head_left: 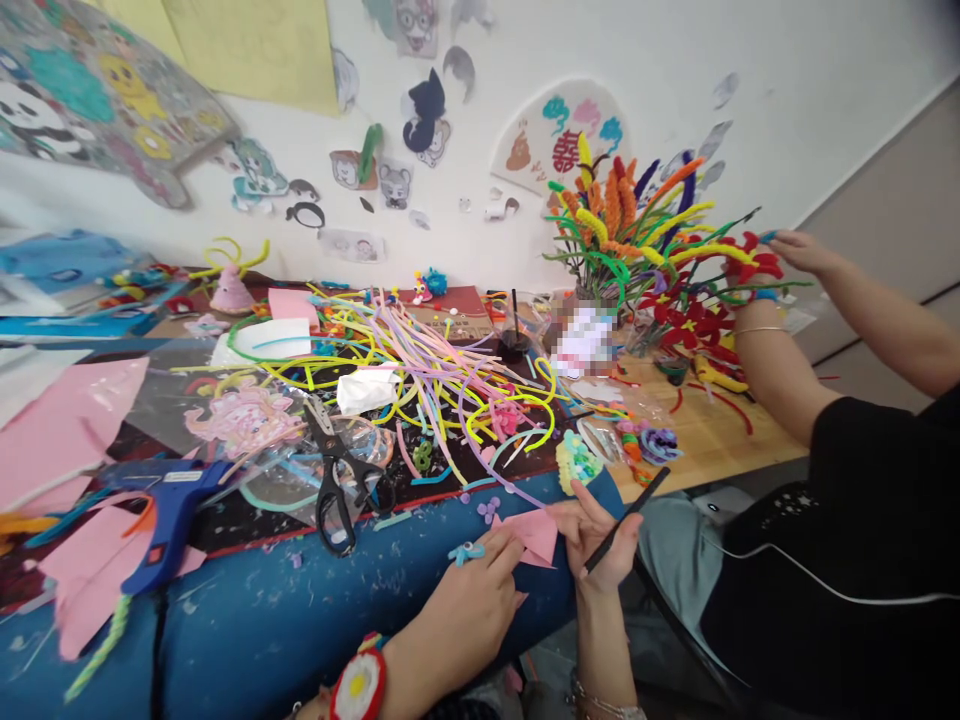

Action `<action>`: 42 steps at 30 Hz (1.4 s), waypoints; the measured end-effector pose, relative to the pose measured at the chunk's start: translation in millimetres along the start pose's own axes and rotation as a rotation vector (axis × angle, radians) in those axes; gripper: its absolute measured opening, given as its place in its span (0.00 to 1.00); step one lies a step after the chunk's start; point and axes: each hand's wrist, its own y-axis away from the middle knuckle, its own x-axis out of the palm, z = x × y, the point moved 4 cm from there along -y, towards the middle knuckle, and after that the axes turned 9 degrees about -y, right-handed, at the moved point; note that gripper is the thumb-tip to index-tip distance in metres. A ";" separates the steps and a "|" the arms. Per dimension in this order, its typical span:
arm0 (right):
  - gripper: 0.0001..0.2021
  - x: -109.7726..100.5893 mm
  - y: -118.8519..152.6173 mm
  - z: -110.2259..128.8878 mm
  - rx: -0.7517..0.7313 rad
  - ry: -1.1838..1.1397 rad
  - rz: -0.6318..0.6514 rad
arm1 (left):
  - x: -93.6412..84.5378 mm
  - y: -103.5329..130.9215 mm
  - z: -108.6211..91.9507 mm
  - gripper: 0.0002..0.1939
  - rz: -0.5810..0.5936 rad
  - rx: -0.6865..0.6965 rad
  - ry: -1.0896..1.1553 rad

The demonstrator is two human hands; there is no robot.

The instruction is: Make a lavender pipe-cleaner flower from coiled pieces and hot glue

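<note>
1. One pink sheet [537, 536] sits at the front edge of the blue table [300, 600].
2. The left hand [474, 590] pinches it, fingers nearly closed; the right hand [589, 530], half-curled, grips a black stick [634, 509].
3. Probably light, easily creased; best held by opposite edges.

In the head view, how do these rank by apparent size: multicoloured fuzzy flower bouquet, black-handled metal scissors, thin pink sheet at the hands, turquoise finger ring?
1. Multicoloured fuzzy flower bouquet
2. Black-handled metal scissors
3. Thin pink sheet, perhaps partly covered
4. Turquoise finger ring
</note>
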 end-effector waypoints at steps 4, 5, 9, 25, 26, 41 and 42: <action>0.38 -3.4 0.1 -2.9 0.048 0.029 -0.017 | -1.3 0.3 0.2 0.14 0.000 -0.010 0.008; 0.37 -3.4 -0.2 -2.9 0.039 0.039 -0.011 | -1.4 0.5 0.2 0.15 -0.002 -0.009 0.013; 0.38 -1.7 -2.1 -1.2 -0.016 0.079 0.024 | -1.6 1.0 0.7 0.15 -0.010 -0.017 0.034; 0.22 -2.6 3.3 -14.5 -0.194 0.388 0.078 | 2.3 2.0 0.4 0.15 0.007 -0.017 0.031; 0.22 -1.7 3.4 -14.3 -0.194 0.401 0.085 | 1.8 1.8 0.5 0.15 -0.007 -0.018 0.028; 0.23 5.1 2.7 -9.7 -0.207 0.429 0.079 | 0.2 0.9 -0.2 0.13 0.014 -0.032 0.056; 0.23 5.1 2.7 -9.7 -0.208 0.422 0.075 | -0.2 0.7 -0.4 0.14 0.010 -0.031 0.057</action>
